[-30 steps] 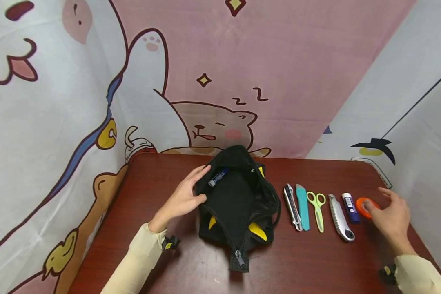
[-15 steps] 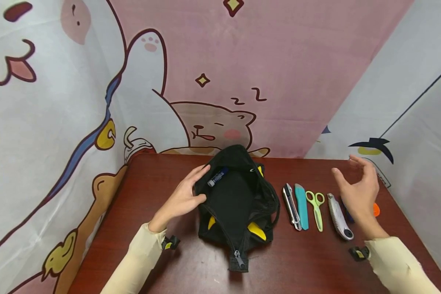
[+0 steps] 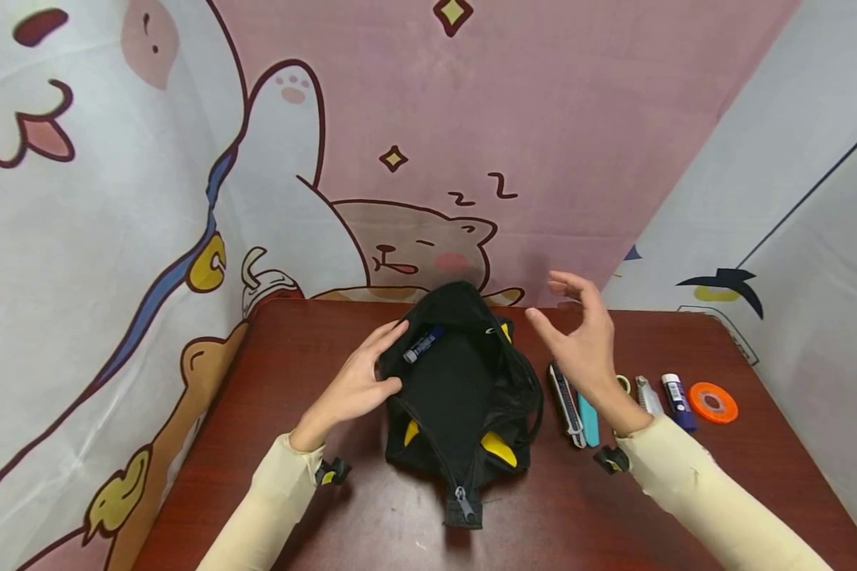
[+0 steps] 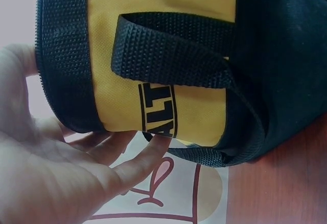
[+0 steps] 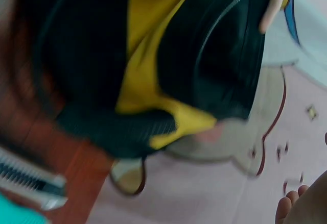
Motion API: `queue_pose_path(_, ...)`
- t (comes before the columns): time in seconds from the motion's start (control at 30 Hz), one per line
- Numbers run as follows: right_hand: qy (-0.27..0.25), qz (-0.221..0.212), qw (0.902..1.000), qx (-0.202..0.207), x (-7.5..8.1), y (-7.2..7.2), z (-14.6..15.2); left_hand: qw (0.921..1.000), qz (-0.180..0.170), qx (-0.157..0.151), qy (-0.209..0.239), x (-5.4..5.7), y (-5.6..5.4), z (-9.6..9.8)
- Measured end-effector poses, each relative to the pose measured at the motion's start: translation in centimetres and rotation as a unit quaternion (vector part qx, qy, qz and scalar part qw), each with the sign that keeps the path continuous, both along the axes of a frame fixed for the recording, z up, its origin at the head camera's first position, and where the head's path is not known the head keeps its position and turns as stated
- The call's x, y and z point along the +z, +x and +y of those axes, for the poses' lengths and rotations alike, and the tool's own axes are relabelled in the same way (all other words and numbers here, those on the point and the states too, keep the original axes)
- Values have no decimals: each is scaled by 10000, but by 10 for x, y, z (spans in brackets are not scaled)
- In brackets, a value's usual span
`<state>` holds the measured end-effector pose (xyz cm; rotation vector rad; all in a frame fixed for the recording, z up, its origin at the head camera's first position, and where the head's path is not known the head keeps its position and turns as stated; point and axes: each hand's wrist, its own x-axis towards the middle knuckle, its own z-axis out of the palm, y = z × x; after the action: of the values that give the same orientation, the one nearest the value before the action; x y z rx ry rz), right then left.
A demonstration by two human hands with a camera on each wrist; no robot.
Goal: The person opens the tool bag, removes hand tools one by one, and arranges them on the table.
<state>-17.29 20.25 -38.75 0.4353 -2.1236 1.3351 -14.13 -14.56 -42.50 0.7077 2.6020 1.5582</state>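
A black and yellow zippered tool bag (image 3: 464, 396) stands unzipped on the table, its mouth gaping. Inside it lies a dark blue tube (image 3: 424, 344) with a pale end. My left hand (image 3: 357, 377) holds the bag's left rim; in the left wrist view its fingers (image 4: 148, 155) reach against the yellow side panel (image 4: 163, 106). My right hand (image 3: 578, 337) is raised to the right of the bag, thumb and fingers spread apart, holding nothing. Below it lie a black-and-silver utility knife (image 3: 566, 406) and a teal cutter (image 3: 589, 420), partly covered by the hand.
Farther right are green scissors (image 3: 623, 384) and a silver utility knife (image 3: 647, 396), both partly hidden by the right arm. A blue glue stick (image 3: 678, 403) and an orange ring (image 3: 712, 402) follow. A printed cloth (image 3: 557, 143) hangs behind the table (image 3: 314, 341).
My right hand has swept left from beside the orange ring to near the bag, with nothing in it. The ring and glue stick are uncovered again. My left hand and the bag stay put.
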Motion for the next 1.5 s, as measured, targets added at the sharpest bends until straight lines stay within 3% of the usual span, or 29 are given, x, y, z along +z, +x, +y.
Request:
queue_pose_path(0.13, 32, -5, 9988, 480, 1, -1, -32, 10000, 0, 41, -33, -1, 0, -2)
queue_pose_path(0.37, 139, -404, 9930, 1099, -5, -4, -80, 9999, 2, 139, -85, -1, 0, -6)
queue_pose_path(0.67, 632, -1283, 9800, 1386, -53, -16, -117, 9997, -89, 196, -127, -2, 0, -6)
queue_pose_path(0.83, 897, -1372, 9772, 1347, -75, -21, -120, 9998, -157, 90, -51, -2, 1, -3)
queue_pose_path(0.93, 941, -1394, 9771, 1301, -81, -24, -122, 9998, -83, -33, 158, -8, -1, -6)
queue_pose_path(0.97, 949, -1415, 9769, 1293, -83, -25, -123, 9997, 26, -92, 219, -31, -13, -10)
queue_pose_path(1.07, 932, -1567, 9751, 1261, -87, -29, -126, 9990, 128, -190, 378, -36, -15, -13)
queue_pose_path(1.17, 900, -1743, 9732, 1201, -92, -33, -129, 9992, 188, -121, 318, -33, -14, -12)
queue_pose_path(1.2, 894, -1822, 9721, 1178, -95, -34, -130, 9995, 133, -52, 274, -10, -3, -9)
queue_pose_path(1.33, 982, -2084, 9678, 1011, -106, -41, -131, 9999, 80, 88, 45, -4, 0, -5)
queue_pose_path(1.5, 1026, -2253, 9653, 829, -120, -50, -129, 9999, -18, 75, 69, -4, 2, -2)
